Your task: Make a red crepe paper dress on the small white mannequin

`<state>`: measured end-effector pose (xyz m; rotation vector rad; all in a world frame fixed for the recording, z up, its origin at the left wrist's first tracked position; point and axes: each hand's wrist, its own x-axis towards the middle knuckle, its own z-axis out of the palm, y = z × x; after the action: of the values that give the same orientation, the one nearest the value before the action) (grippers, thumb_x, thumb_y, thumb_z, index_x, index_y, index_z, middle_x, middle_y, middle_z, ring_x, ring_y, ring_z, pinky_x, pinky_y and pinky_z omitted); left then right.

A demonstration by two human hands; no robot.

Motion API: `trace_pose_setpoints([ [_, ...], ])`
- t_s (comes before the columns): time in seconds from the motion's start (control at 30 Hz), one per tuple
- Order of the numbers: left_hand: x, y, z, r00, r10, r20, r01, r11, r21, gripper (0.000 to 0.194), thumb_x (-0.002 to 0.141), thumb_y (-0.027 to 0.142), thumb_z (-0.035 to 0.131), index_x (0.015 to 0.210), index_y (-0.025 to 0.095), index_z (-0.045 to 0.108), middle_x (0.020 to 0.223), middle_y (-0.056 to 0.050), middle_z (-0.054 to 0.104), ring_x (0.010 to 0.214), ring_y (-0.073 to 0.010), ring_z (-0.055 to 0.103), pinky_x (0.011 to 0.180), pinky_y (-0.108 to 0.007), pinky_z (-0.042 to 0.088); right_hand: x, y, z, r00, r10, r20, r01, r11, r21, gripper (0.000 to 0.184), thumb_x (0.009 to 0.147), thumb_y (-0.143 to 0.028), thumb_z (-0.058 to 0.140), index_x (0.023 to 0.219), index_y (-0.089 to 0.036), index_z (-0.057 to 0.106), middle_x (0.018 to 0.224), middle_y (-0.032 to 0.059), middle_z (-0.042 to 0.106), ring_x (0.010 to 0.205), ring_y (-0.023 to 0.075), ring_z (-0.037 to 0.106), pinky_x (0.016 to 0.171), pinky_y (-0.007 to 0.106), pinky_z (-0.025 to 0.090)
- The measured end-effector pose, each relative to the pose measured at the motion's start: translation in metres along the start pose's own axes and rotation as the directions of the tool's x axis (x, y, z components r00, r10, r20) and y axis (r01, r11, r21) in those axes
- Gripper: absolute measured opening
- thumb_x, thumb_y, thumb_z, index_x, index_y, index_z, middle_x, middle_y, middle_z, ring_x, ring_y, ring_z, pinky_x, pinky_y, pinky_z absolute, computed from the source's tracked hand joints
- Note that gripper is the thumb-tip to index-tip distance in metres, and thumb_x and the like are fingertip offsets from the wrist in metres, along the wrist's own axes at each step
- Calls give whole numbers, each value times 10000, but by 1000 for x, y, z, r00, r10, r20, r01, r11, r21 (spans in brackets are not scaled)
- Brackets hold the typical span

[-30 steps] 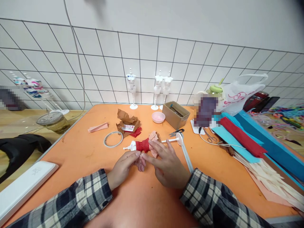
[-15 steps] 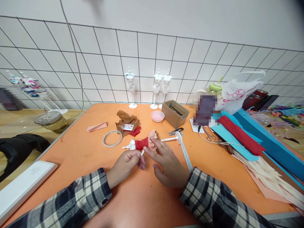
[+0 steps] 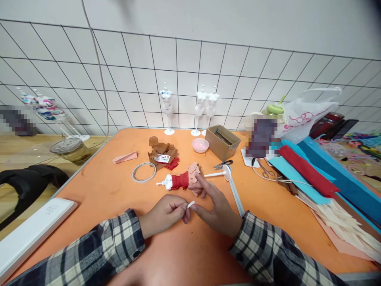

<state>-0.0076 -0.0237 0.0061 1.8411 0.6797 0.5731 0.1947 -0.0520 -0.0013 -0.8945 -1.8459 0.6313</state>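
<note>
My left hand is closed in a pinch on a small white strip near the table's front. My right hand sits beside it, its thumb against the strip's other end and its fingers stretched forward onto the pink paper skirt of a small white mannequin. The mannequin lies on its side on the orange table, wrapped in red crepe paper, with its white stand pointing right.
A tape ring, brown crumpled paper, a pink folded piece, a pink dish, a cardboard box, scissors and three upright mannequins lie beyond. Stacked coloured paper sheets fill the right side.
Both hands have drawn back toward me from the mannequin, the left one pulling the white strip away from the red wrap. The right fingers stay on the skirt.
</note>
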Motion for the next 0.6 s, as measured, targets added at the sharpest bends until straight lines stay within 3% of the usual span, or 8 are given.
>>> trace_pose_setpoints([
  [0.1, -1, 1, 3, 999, 33, 7, -33, 999, 41, 675, 983, 617, 344, 658, 120, 666, 629, -87, 702, 586, -129, 629, 611, -212, 487, 0, 1, 4, 996, 87, 24, -89, 990, 110, 773, 844, -169, 646, 1524, -332, 317, 1059, 42, 685, 884, 158, 620, 641, 236, 546],
  [0.27, -2, -2, 3, 998, 41, -43, -38, 998, 54, 667, 981, 623, 343, 667, 128, 662, 623, -75, 698, 588, -130, 637, 611, -208, 487, -1, -3, 6, 962, 254, 98, -271, 929, 250, 701, 834, -205, 667, 1478, -282, 401, 917, 17, 685, 768, 125, 634, 553, 184, 530],
  [0.4, -4, -4, 3, 998, 38, -48, -36, 999, 25, 630, 1000, 580, 341, 699, 133, 669, 631, -66, 691, 575, -128, 630, 600, -214, 487, 4, -6, -1, 972, 214, 96, -230, 948, 219, 582, 861, -200, 617, 1422, -256, 472, 834, 3, 680, 667, 114, 635, 544, 204, 552],
  [0.5, -4, -4, 4, 999, 32, -25, -31, 999, 30, 642, 1002, 585, 324, 717, 127, 672, 599, -64, 671, 548, -125, 616, 583, -212, 475, 26, -5, -29, 986, 138, -96, -130, 987, 91, 544, 865, -208, 622, 1392, -255, 497, 859, 11, 697, 711, 130, 669, 625, 250, 599],
  [0.6, -2, -6, 5, 998, 45, 47, -49, 995, 82, 655, 998, 595, 322, 710, 125, 677, 577, -64, 662, 526, -118, 594, 568, -205, 458, 64, 7, -74, 920, 46, -389, -126, 975, -181, 542, 865, -243, 641, 1388, -241, 496, 920, 31, 723, 779, 158, 697, 632, 269, 593],
])
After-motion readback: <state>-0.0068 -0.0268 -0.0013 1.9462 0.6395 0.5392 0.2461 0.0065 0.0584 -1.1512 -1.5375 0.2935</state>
